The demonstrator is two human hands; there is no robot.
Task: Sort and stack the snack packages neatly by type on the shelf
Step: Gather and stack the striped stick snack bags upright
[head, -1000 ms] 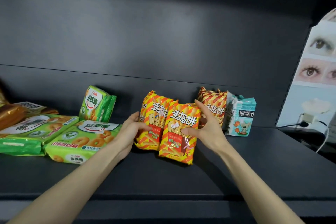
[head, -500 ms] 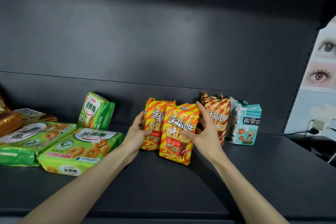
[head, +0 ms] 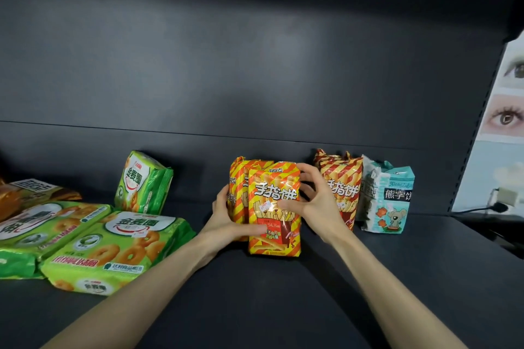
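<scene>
Two orange-and-yellow striped finger-biscuit packs stand upright, one in front point(head: 274, 207) of the other point(head: 237, 195), at the shelf's middle. My left hand point(head: 229, 224) grips them from the left, thumb across the front pack's lower face. My right hand point(head: 314, 204) holds them from the right, fingers over the top corner. A third striped pack point(head: 341, 187) stands just right, beside a teal bear-biscuit pack point(head: 388, 201). Green ring-biscuit packs lie flat at left point(head: 113, 249) point(head: 42, 227); a smaller one point(head: 143, 181) stands behind.
The dark shelf board point(head: 283, 306) runs to a front edge near me, with a dark back panel point(head: 255, 65) behind. A brown-gold pack point(head: 25, 193) lies at far left. A poster with eyes point(head: 507, 110) and a cable point(head: 482, 210) are at right.
The two striped packs were side by side and leaning; both hands have pressed them together, front to back, and stood them more upright. The camera has tilted slightly.
</scene>
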